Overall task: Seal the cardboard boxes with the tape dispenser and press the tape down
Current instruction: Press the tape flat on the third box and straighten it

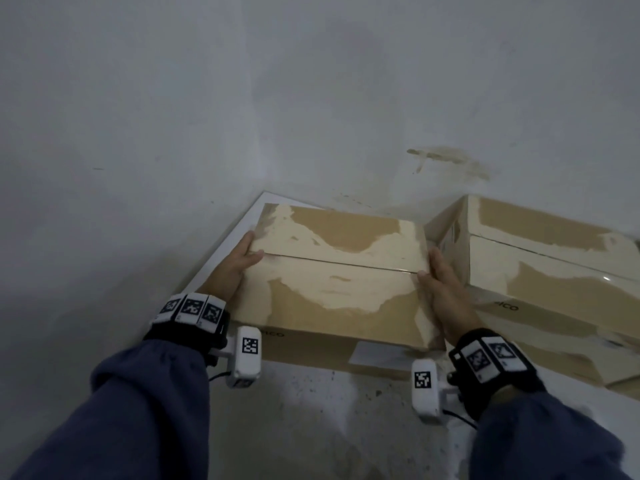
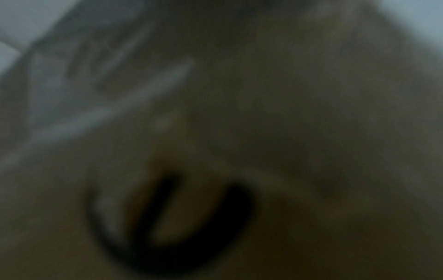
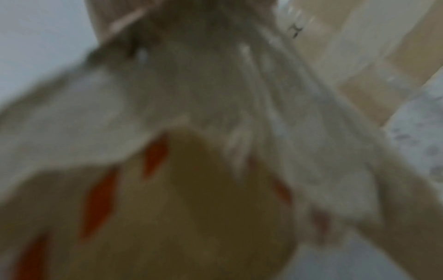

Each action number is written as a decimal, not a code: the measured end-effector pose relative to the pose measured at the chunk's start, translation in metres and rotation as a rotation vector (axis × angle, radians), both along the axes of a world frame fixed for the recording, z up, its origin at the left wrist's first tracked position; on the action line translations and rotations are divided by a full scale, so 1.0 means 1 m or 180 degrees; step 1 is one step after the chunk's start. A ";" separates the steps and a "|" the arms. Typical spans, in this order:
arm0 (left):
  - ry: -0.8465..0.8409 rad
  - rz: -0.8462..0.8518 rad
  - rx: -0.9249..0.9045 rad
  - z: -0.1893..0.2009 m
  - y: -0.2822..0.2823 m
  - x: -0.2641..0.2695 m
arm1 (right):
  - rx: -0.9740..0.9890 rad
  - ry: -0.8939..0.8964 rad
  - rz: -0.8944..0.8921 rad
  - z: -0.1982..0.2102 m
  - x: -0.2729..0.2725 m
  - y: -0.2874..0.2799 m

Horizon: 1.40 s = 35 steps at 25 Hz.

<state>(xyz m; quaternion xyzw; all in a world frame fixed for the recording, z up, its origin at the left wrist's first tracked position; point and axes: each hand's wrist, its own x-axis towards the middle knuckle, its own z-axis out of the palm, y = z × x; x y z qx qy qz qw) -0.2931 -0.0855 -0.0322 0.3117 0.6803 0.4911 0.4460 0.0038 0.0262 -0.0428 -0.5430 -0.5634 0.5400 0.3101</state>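
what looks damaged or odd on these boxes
The box between the left hand and right hand has big pale patches on both top flaps, as if the brown surface peeled off. The second box beside it shows the same.

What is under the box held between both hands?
Another cardboard box, its near strip showing a white label. The held box covers the rest, hiding its seam.

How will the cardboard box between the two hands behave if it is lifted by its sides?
The box looks flat and wide, so it should probably not tip. Its top seam shows no tape, so the top may gape or sag. The left hand and right hand hold its ends; the torn, papery surface likely gives fair grip.
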 end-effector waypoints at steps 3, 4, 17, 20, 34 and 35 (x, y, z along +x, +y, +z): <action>-0.0265 0.0017 0.0090 0.004 0.001 0.004 | 0.0011 -0.0087 0.0067 -0.004 -0.004 0.006; -0.0281 0.0009 0.0086 0.004 0.001 0.005 | -0.0003 -0.0110 0.0055 -0.004 -0.005 0.005; -0.0545 -0.0348 0.0533 -0.027 -0.046 0.000 | -0.0004 0.0251 0.0056 -0.027 0.024 -0.023; -0.1049 0.0291 0.0792 -0.031 -0.060 0.022 | -0.0226 0.0819 0.0007 -0.037 0.031 -0.044; -0.0469 0.1074 0.0342 -0.068 -0.080 0.033 | -0.0260 0.1210 0.0617 -0.053 0.050 -0.072; -0.0177 0.1016 0.0250 -0.072 -0.082 0.033 | -0.0392 0.1186 0.0654 -0.055 0.057 -0.074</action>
